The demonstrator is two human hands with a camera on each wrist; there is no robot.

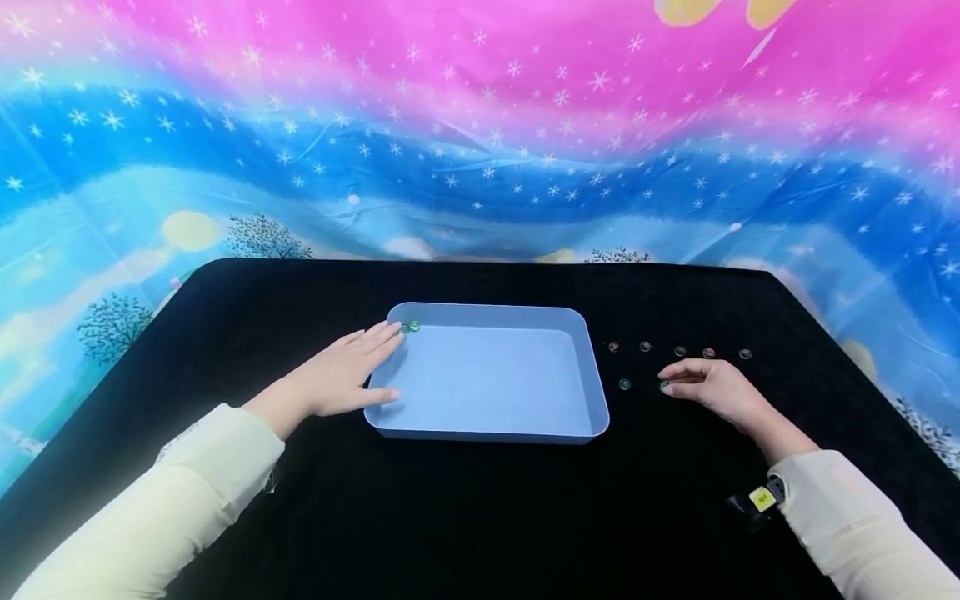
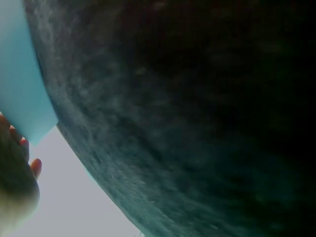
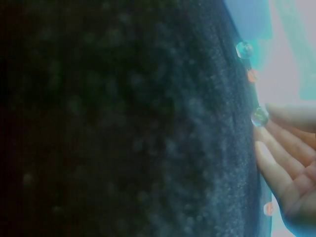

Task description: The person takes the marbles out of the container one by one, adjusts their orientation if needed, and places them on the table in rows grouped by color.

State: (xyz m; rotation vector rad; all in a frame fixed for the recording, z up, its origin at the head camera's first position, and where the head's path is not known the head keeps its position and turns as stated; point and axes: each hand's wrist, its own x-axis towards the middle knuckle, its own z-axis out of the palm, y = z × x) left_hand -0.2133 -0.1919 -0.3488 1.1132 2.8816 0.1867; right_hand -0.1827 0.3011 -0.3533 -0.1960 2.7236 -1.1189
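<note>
A shallow blue-grey tray [image 1: 487, 435] lies on the black cloth. My left hand [image 1: 348, 367] rests over its left rim with straight fingers, the thumb spread apart. Green glass marbles [image 1: 414, 326] sit in the tray's far left corner, near the left fingertips. Right of the tray, my right hand [image 1: 708, 387] pinches a green glass marble [image 3: 259, 117] between thumb and fingertips, low at the cloth. Another green marble [image 1: 625, 384] lies between that hand and the tray. In the left wrist view only part of the left hand [image 2: 17, 173] shows, beside the tray wall [image 2: 24, 84].
Behind the right hand, several glass marbles lie in a row, among them a reddish one [image 1: 613, 347] nearest the tray and a clear one [image 1: 746, 354] at the right end. A colourful snowflake-printed curtain [image 1: 480, 133] hangs beyond the table's far edge.
</note>
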